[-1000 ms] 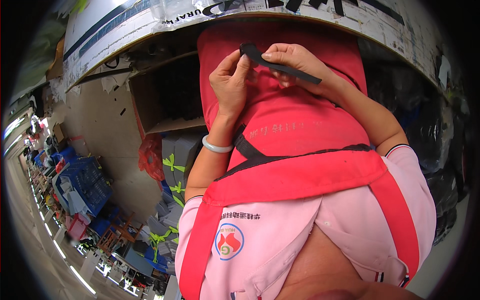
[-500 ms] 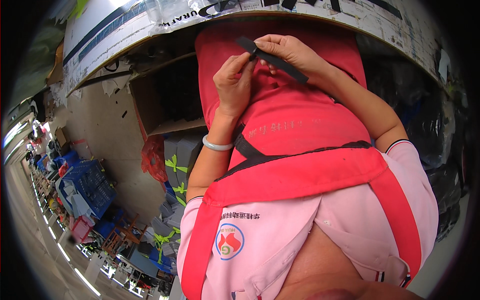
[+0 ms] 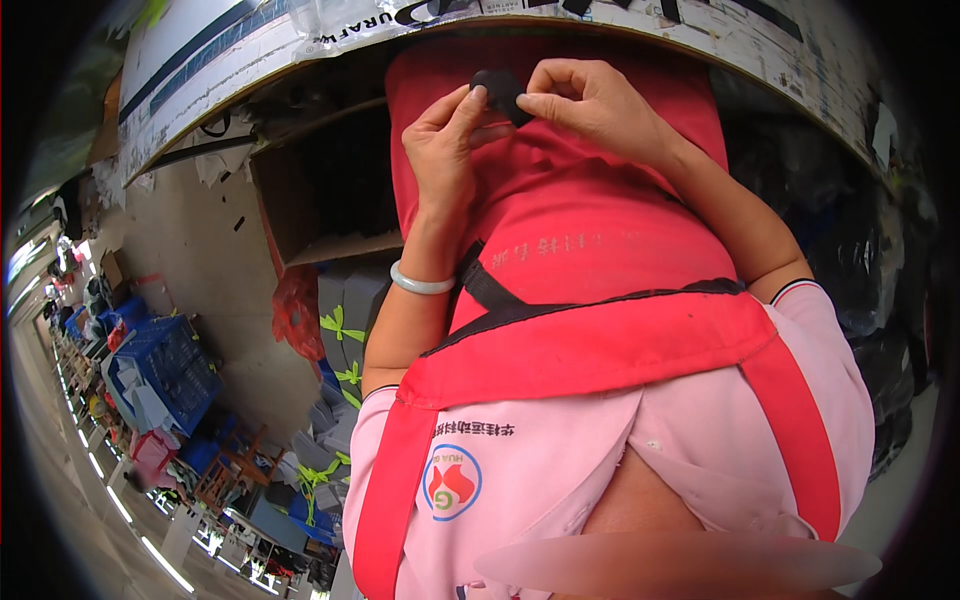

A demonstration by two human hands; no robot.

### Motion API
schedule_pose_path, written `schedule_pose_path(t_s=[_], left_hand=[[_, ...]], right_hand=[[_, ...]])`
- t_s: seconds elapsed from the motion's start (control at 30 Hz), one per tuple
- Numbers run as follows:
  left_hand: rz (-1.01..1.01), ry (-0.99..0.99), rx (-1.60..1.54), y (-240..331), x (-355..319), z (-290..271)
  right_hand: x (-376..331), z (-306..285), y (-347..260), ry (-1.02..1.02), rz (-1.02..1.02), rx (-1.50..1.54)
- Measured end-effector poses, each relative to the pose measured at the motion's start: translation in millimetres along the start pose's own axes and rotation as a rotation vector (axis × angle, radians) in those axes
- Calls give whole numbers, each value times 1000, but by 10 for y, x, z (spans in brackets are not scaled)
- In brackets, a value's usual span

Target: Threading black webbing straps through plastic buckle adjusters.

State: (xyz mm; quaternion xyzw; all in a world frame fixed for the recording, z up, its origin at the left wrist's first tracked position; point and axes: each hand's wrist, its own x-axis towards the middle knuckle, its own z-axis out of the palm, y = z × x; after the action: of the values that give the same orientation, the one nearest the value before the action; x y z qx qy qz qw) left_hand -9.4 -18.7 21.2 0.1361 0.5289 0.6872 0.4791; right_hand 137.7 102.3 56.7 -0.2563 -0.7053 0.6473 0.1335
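Note:
A dark, flat strap piece (image 3: 506,94), black and folded or bunched short, is stretched between my two hands above the red apron (image 3: 600,210). Thumb and fingers of my left hand (image 3: 442,145) pinch its left end; a pale bangle (image 3: 422,279) circles that wrist. On the other side my right hand (image 3: 598,108) is closed, thumb and curled forefinger gripping the strap's lower right edge. How the strap runs behind the fingers is hidden.
The worktable (image 3: 235,70) curves across beyond my hands, with a clear plastic bag (image 3: 350,30) and dark strips on it. An open cardboard box (image 3: 330,250) holds black pieces below left. Beside it hangs a red bag (image 3: 298,312); black plastic bags (image 3: 850,270) stand right.
The strap, which lay long and slanted across my right hand, now shows as a short piece between both hands. My left hand has shifted slightly left, and my right fingers have curled.

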Motion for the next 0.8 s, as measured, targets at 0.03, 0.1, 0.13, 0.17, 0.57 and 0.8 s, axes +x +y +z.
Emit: schedule_pose_path(t_s=[0.03,0.1,0.13,0.17,0.57,0.8], left_hand=[[43,-7,20,10,-16,30],[86,-16,42,-4,-27,49],[132,-14,85,-24,-36,42],[178,-12,128,-39,-44,35],[355,-179,241,-83,-25,-39],[424,-268,342,-53,-82,-77]], right_hand=[[5,-29,36,-94,142,-14],[-18,-50,40,-115,245,19],[-28,-53,33,-138,347,53],[-32,-44,23,-137,347,56],[8,0,191,-129,254,342],[70,-114,211,-188,278,331]])
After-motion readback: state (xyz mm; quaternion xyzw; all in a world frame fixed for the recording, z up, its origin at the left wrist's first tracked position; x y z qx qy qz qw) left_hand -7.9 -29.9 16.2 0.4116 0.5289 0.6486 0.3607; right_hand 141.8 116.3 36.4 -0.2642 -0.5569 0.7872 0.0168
